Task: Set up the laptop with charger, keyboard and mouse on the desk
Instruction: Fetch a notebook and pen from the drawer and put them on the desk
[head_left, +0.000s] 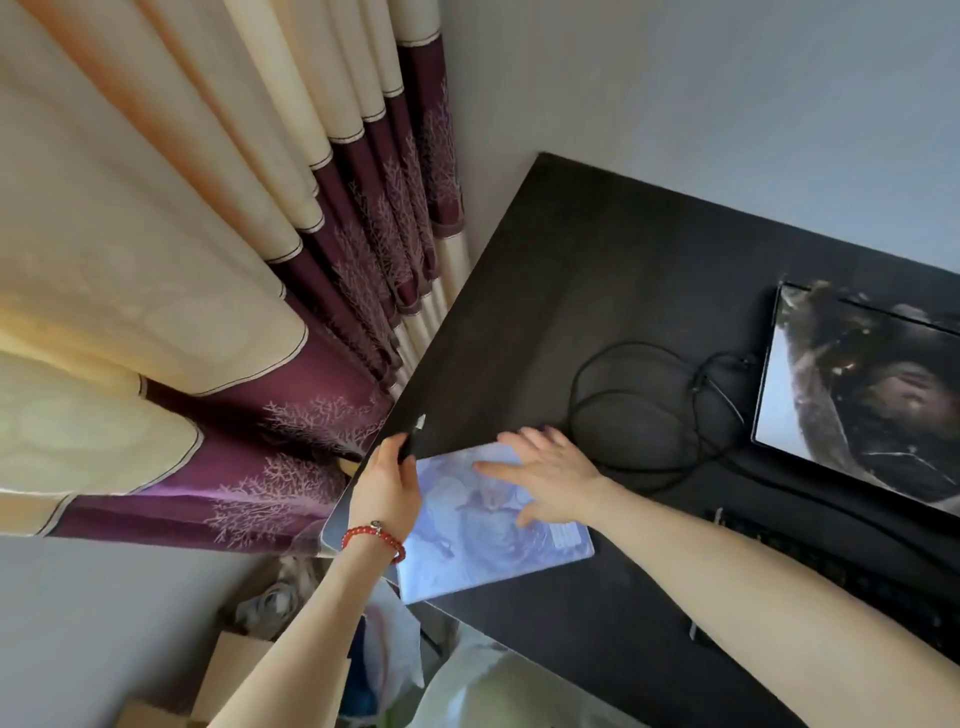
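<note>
A flat pale-blue patterned slab (467, 551), which looks like a closed laptop, lies at the left edge of the dark desk (597, 249) and overhangs it slightly. My right hand (550, 478) rests spread flat on its top. My left hand (387, 488), with a red bead bracelet on the wrist, pinches a small black plug with a silver tip (415, 431) at the slab's far-left corner. A black cable (649, 410) lies in loose loops on the desk just beyond my right hand. Whether the plug belongs to this cable is hidden.
A lit screen (857, 395) stands at the right, with a black keyboard (857, 582) in front of it. A cream and purple curtain (208, 260) hangs left of the desk. Cardboard boxes (234, 670) and plastic bags (395, 649) sit on the floor below the desk's left edge.
</note>
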